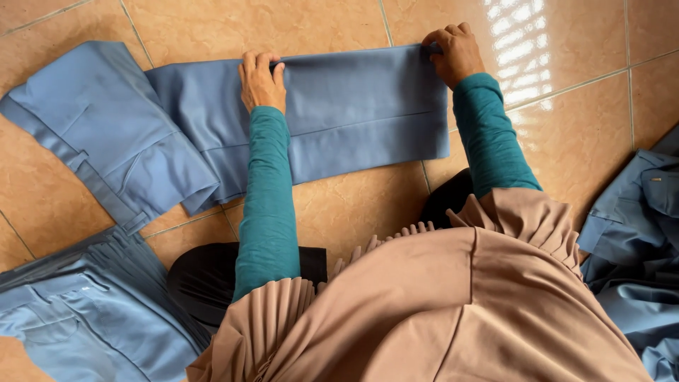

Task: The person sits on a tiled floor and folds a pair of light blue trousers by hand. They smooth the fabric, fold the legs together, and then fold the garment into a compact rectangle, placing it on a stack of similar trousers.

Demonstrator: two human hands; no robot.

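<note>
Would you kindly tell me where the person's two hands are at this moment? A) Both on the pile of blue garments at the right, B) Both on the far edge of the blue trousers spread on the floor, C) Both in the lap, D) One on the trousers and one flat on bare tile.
B: the left hand and right hand both grip the far edge of the blue trousers on the tiled floor.

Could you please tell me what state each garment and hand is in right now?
Trousers: flat on floor, legs folded over.
Left hand: gripping the trousers' far edge.
Right hand: pinching the trousers' far corner.
Skirt: pleated, lying at left.
Shirts: rumpled heap at right.
</note>
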